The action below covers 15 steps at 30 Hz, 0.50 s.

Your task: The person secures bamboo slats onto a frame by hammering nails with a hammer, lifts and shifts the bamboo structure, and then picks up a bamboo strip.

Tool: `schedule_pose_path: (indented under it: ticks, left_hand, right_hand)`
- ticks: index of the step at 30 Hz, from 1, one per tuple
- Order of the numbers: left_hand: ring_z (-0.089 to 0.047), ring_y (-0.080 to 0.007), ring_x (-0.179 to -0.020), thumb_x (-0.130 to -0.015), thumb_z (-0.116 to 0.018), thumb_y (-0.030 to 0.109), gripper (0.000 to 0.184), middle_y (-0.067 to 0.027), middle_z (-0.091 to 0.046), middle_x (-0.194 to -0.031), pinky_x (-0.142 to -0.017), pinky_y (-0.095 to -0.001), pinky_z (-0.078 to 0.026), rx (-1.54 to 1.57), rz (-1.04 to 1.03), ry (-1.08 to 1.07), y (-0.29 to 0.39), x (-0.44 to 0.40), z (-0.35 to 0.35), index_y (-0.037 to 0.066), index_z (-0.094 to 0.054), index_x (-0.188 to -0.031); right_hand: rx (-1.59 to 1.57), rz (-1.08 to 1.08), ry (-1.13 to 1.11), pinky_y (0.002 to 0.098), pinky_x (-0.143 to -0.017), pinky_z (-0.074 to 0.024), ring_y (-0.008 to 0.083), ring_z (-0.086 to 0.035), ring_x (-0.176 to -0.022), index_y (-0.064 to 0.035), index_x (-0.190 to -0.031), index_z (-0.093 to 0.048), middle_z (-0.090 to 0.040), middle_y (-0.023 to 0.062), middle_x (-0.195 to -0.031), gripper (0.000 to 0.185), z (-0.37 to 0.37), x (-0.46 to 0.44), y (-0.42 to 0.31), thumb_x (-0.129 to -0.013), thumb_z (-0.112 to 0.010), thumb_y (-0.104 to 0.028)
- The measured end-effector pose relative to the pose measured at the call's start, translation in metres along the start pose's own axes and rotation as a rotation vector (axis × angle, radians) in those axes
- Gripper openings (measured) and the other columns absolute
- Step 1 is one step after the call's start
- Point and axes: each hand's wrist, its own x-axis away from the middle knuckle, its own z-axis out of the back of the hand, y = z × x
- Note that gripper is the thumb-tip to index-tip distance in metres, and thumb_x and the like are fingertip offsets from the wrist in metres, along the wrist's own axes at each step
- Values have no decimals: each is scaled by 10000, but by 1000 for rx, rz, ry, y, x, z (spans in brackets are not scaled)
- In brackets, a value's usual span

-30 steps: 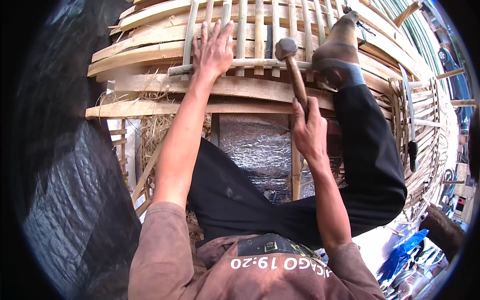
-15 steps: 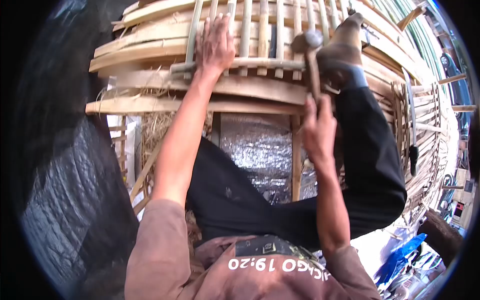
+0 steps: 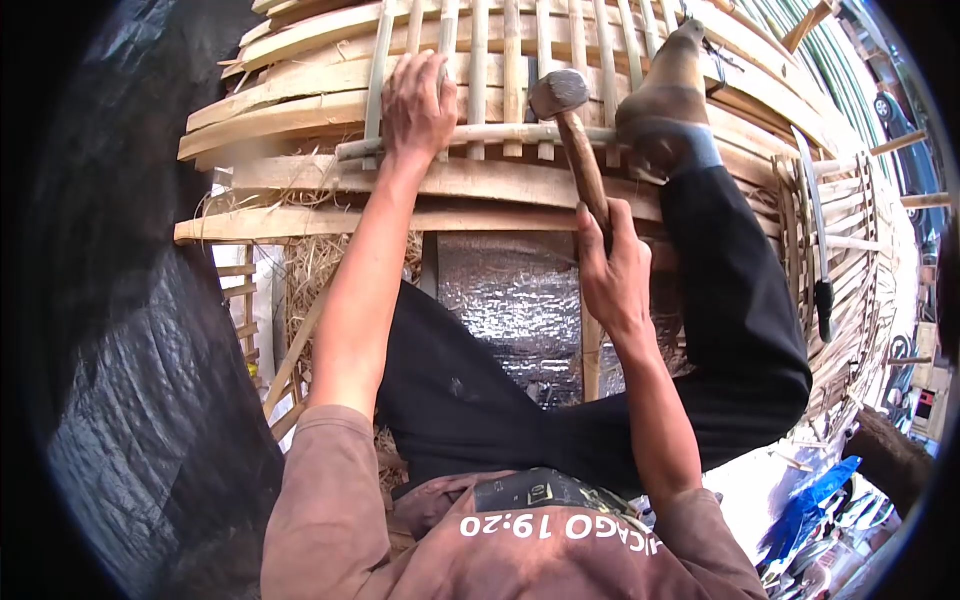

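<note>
My left hand [image 3: 418, 110] rests on the slatted frame, its fingers bent over one of the upright slats just above the crosspiece [image 3: 490, 134]. My right hand [image 3: 615, 270] is wrapped round the wooden handle of a hammer [image 3: 582, 165]. The hammer's metal head [image 3: 559, 94] is over the slats, a little above the crosspiece. Several thin slats [image 3: 512, 60] run away from me, their near ends sticking out past the crosspiece. My socked foot [image 3: 668, 105] presses on the right side of the frame.
Wide wooden planks [image 3: 500, 180] lie under the frame. A long blade with a black handle [image 3: 824, 297] hangs on the right by a slatted rack [image 3: 855, 210]. Black sheeting [image 3: 150, 400] covers the left side. A blue plastic sheet [image 3: 805, 510] lies at lower right.
The hammer and my right hand moved right, then came back left, with the hammer head now over the slats. My left hand's fingers are more bent than before.
</note>
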Motion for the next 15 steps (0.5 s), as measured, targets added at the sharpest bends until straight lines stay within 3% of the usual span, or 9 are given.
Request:
schedule_pose_path:
  ticks: [1,2,5,8,9,12,15]
  left_hand:
    - [-462,-351,-1305,-985,-432,312,385,-146,-557,-1355,-1098,-511,-333,-2,3,12,1,-1,0,126,-543,-1303]
    - [-462,-351,-1305,-985,-432,312,385,-146,-557,-1355,-1098,-511,-333,-6,9,9,1,1,1,126,-543,-1303]
    - [-496,-339,-1268,-978,-439,335,374,-141,-591,-1305,-1077,-498,-353,25,-33,41,1,-1,5,124,-562,-1261]
    - [-523,-348,-1225,-945,-474,291,350,-144,-617,-1252,-1076,-461,-377,30,-41,16,10,-2,14,89,-594,-1204]
    - [-494,-331,-1257,-947,-481,378,399,-141,-594,-1282,-1071,-494,-345,43,-68,14,10,0,18,120,-561,-1241]
    - [-463,-322,-1285,-944,-491,389,407,-135,-566,-1318,-1071,-501,-340,-4,-109,-16,11,11,24,117,-560,-1239]
    - [-433,-312,-1307,-963,-408,531,514,-126,-502,-1396,-1097,-527,-286,-7,-197,-138,4,35,35,149,-554,-1275]
  right_hand:
    - [-33,-26,3,446,-524,-431,442,-607,-614,-49,-1071,-503,-582,236,-654,236,3,-1,-6,-985,-560,-261]
    - [-13,-13,21,391,-511,-433,337,-614,-552,-41,-1078,-503,-570,191,-627,234,10,-1,-15,-992,-555,-252]
    - [-109,167,134,318,-483,-416,178,-535,-487,-39,-1097,-502,-522,103,-601,209,9,-1,-12,-998,-551,-216]
    - [60,-5,21,470,-523,-444,442,-611,-598,-45,-1023,-465,-578,232,-623,194,-10,-3,32,-984,-549,-215]
    - [163,-121,-65,558,-564,-413,519,-579,-702,-44,-997,-440,-576,289,-651,217,-11,-7,36,-986,-528,-242]
    - [5,-163,8,495,-551,-407,498,-572,-656,-31,-1004,-484,-554,271,-633,293,-4,-3,32,-999,-515,-322]
    - [-114,-208,95,425,-574,-424,293,-548,-579,-16,-1039,-530,-564,200,-655,334,-3,22,46,-1002,-511,-348]
